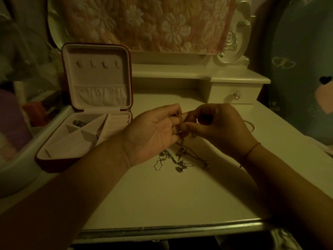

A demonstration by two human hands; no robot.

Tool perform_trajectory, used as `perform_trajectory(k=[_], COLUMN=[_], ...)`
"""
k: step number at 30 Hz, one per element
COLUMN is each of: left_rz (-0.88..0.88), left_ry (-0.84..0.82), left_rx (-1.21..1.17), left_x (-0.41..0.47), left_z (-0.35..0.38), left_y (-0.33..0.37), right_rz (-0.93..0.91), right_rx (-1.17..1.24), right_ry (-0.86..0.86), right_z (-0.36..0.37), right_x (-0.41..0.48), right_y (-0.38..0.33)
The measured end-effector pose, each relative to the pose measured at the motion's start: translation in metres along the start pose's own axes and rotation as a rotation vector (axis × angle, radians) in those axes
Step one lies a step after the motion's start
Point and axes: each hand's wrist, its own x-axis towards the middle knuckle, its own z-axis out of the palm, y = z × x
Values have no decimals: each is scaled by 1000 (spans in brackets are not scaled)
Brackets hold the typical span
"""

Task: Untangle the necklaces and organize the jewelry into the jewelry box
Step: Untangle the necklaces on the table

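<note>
Over the pale worktop, I see left hand and right hand fingers pinching the tangled necklaces at their upper end.

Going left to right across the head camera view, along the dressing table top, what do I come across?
Open jewelry box → left hand → tangled necklaces → right hand → bracelet

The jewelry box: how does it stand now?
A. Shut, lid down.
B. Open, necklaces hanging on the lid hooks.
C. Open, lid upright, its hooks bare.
C: the jewelry box is open, its lid stands upright behind the base, and the hooks carry nothing.
</note>
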Motion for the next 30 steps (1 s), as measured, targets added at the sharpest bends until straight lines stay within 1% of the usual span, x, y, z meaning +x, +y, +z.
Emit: perform_trajectory(k=[4, 8, 11, 13, 15, 18, 25, 28, 30], left_rz=[-6, -1, -2, 10, 46, 101, 148, 185, 191], left_ry=[-17, -13, -2, 48, 140, 267, 444, 468, 425], left_rx=[-72, -72, -58, 5, 78, 119, 307, 327, 301], left_x=[-1, -1, -1, -1, 2, 5, 6, 6, 6], left_z=[2, 2, 3, 4, 3, 1, -1, 0, 1], left_y=[0, 0, 0, 0, -2, -3, -2, -2, -1], right_rz=[2, 21, 85, 125, 144, 199, 352, 394, 421], right_rx=[21, 187, 383, 502, 599, 749, 963, 1044, 1110], right_ry=[36, -3, -59, -113, -159, -205, -278, -300, -296], right_z=[5, 8, 6, 4, 1, -5, -13, -15, -17], right_x=[0, 2, 3, 4, 5, 5, 7, 6, 5], right_y=[0, 0, 0, 0, 0, 0, 6, 2, 0])
